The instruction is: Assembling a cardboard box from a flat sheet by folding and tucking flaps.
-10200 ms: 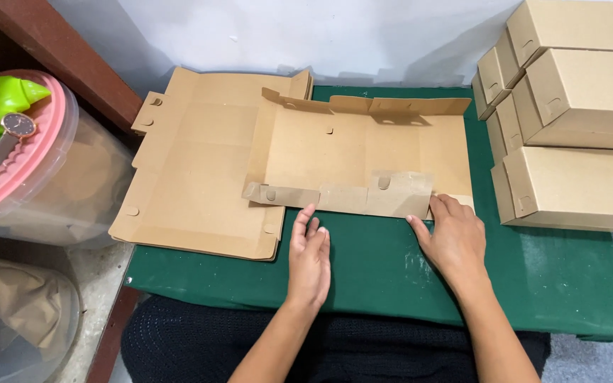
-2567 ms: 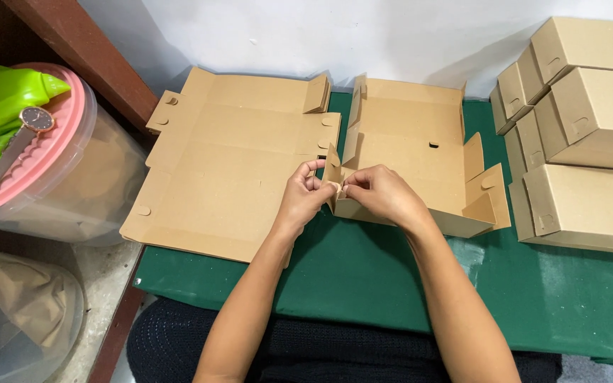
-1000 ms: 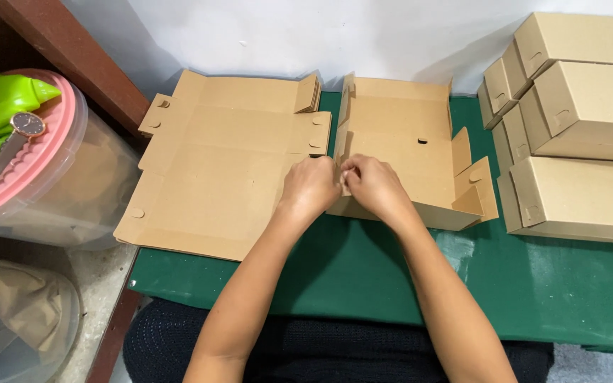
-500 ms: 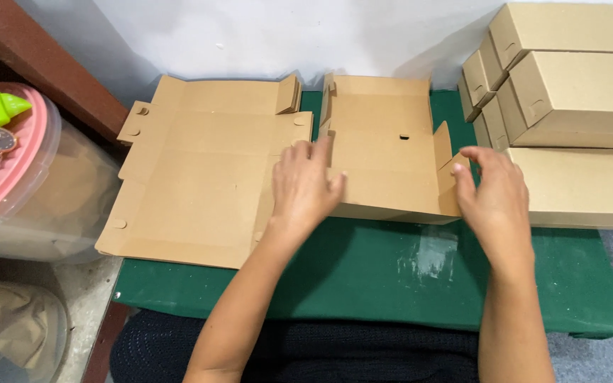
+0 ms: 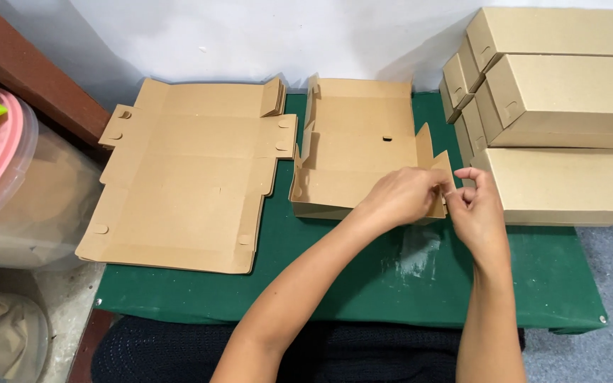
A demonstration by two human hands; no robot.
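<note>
A half-folded brown cardboard box (image 5: pixel 352 159) sits open at the middle of the green table (image 5: pixel 363 291), its right corner flap pinched between both hands. Just left lies a stack of flat brown box blanks (image 5: pixel 186 177). At the right, closed oblong brown boxes (image 5: pixel 562 99) are piled in two layers against the wall.

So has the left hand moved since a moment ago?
Yes. The left hand has crossed from the left wall of the half-folded box to its right corner, toward the stacked boxes, meeting the right hand.
</note>
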